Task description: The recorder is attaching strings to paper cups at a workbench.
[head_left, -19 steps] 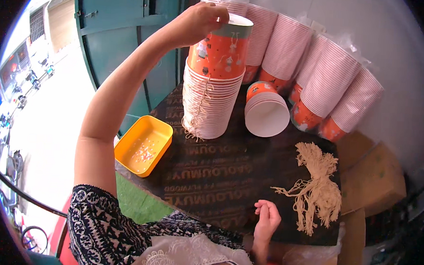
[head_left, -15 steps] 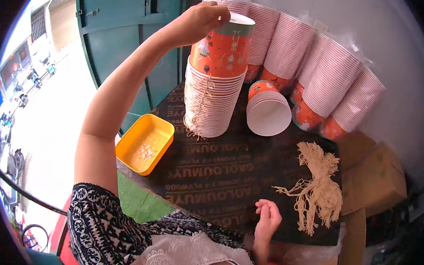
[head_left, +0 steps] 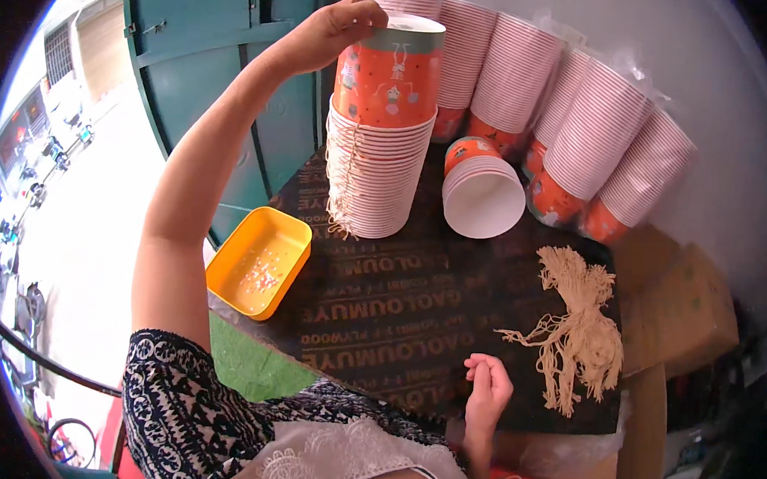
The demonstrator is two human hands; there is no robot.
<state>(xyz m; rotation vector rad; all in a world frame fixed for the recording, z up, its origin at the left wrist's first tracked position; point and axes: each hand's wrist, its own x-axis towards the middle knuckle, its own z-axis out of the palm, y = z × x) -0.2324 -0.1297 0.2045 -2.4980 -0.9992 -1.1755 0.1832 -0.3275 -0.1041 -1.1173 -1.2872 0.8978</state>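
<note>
A tall stack of upside-down paper buckets, orange with a green band and white rims, stands on the dark table. Cord loops hang down its left side. My left hand reaches up to the top bucket, its fingers closed over the edge of the raised base. Low at the table's front edge, my right hand has its fingers curled in, with nothing visible in them. Nearest to it, on the right, lies a bundle of beige cords.
A yellow tray with small pale bits sits at the table's left edge. Several nested buckets lie on their side right of the stack. Plastic-wrapped bucket stacks line the wall. A cardboard box stands beyond the table's right side.
The bucket stack has turned a little under my left hand, its front and cords swinging to the left. The whole view has shifted slightly. My right hand stays about where it was.
</note>
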